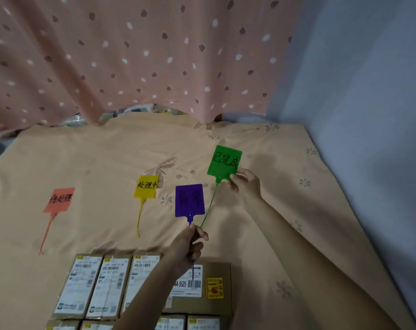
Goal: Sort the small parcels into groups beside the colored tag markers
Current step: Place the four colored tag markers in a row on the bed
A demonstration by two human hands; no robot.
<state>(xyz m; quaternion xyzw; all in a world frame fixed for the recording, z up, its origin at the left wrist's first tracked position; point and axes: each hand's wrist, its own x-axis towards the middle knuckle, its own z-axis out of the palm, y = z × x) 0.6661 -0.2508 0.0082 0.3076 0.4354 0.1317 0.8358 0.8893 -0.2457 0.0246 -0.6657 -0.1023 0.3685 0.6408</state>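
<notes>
Left hand was curled round the stem of the purple tag, holding it upright just ahead of the fist; its black writing was too dark to read. Right hand pinched the lower corner of the green tag, marked 已完成, its thin tail trailing back toward the left hand. Judging by the layout, both tags were being carried out to the bed to continue the marker row, so no sorting had started. Yellow tag, 处理中, lay flat just left of the purple one; orange tag, 待处理, lay well left of that. Parcels sat packed together below the left hand and forearm, white shipping labels up, probably so they could be read before grouping. One larger box showed "AA-5525" and a yellow sticker; the rest was too small to read.
</notes>
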